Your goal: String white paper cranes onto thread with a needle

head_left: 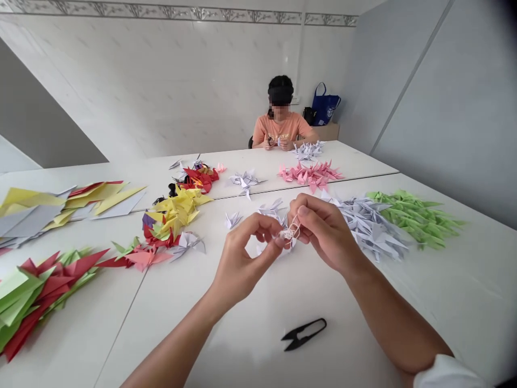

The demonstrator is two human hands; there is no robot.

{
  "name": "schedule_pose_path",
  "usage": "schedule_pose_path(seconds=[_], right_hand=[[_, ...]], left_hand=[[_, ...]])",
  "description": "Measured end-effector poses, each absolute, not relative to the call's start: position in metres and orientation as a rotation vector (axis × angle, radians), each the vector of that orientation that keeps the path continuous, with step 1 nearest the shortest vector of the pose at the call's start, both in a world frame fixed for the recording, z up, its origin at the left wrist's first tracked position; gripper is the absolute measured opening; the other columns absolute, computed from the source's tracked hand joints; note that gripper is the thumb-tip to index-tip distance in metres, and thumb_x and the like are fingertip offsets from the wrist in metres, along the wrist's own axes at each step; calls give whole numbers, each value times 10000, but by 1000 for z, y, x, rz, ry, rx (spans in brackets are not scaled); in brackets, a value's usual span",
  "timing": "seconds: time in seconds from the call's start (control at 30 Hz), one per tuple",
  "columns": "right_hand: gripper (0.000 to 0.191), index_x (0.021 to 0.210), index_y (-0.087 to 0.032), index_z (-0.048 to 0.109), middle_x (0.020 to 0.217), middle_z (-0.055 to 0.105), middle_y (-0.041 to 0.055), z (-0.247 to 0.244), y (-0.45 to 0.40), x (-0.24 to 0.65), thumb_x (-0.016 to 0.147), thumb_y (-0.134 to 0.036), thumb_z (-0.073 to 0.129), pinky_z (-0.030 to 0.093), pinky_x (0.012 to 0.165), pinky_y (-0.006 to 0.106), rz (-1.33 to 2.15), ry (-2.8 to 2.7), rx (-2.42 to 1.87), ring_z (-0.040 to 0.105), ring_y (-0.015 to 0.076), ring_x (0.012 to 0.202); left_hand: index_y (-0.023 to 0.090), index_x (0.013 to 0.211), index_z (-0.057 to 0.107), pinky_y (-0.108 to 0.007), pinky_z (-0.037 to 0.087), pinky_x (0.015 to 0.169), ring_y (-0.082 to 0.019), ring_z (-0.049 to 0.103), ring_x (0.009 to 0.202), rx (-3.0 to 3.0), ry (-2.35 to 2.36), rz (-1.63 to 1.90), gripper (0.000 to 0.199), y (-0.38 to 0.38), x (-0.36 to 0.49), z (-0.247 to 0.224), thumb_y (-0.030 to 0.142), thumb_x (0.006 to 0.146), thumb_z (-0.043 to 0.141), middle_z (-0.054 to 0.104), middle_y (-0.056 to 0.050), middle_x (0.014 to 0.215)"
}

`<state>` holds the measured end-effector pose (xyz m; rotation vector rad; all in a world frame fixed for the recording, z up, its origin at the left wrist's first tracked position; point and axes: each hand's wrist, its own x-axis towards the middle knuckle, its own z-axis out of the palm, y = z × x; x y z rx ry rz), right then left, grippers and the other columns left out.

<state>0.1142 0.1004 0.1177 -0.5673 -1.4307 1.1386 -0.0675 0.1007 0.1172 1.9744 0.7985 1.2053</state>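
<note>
My left hand (246, 258) and my right hand (327, 233) meet above the white table (250, 302), fingertips pinching a small tangle of white thread (290, 233) between them. Just behind the thread lies a loose bunch of white paper cranes (271, 211), which neither hand appears to touch. Below my hands, black thread snips (302, 334) rest on the table, apart from both hands. To the right of my right hand spreads a pile of pale grey-white paper cranes (369, 226).
Green paper cranes (416, 218) lie at right, with pink cranes (310, 173) beyond. Yellow and red cranes (173, 218) and large folded sheets (36, 307) fill the left. A seated co-worker (280, 121) works at the far end, near a blue tote bag (325, 105).
</note>
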Motion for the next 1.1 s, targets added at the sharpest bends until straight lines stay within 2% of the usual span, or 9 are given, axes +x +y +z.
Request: schedule_pose_path(seconds=[0.1,0.23,0.47,0.6,0.67,0.83,1.0,1.1], right_hand=[[285,777,-218,570,648,430,-39,116,102,115,1006,-386,582,534,589,283,1156,-1435,-553,438,108,560],[295,746,-217,554,653,381,-46,118,104,119,1006,-353,580,563,592,292,1096,-1318,-540,406,97,536],[334,684,-197,498,692,393,-40,118,117,132,989,-306,578,503,535,255,836,-1136,-655,373,78,524],[139,888,-230,579,626,401,-66,114,118,132,985,-326,605,477,571,253,610,-1163,-755,400,99,534],[111,990,-237,620,631,410,-64,114,111,127,986,-348,608,460,612,260,565,-1319,-783,424,109,575],[165,1066,-230,678,695,384,-53,119,93,112,942,-339,670,370,587,235,738,-1758,-892,403,99,627],[144,1032,-223,691,700,393,-51,121,91,107,956,-339,656,353,585,224,847,-1830,-942,376,95,635],[107,948,-211,696,692,433,-47,120,93,107,954,-310,657,347,578,225,838,-1798,-934,378,92,629]], left_hand=[[201,800,618,-269,418,670,-115,520,676,1984,862,1208,144,101,-73,120,236,937,645,602,27,709],[204,799,623,-255,410,675,-112,508,713,1918,911,1237,157,105,-85,122,266,940,654,586,23,740],[208,788,684,-244,437,706,-118,573,763,1704,881,1056,232,110,-92,124,386,936,673,626,6,772],[220,790,697,-236,435,715,-118,587,774,1677,927,1068,251,112,-92,119,428,930,681,638,10,760],[223,797,697,-233,434,713,-115,579,762,1676,939,1077,254,113,-92,118,442,926,685,639,13,756],[221,800,697,-220,427,683,-104,543,722,1642,936,1078,240,114,-92,118,431,916,699,635,18,756],[237,824,692,-196,424,651,-88,511,690,1584,908,1109,215,115,-93,115,428,922,696,621,36,758],[239,832,690,-194,429,649,-90,512,694,1586,914,1100,212,115,-93,113,433,919,698,618,34,764]])
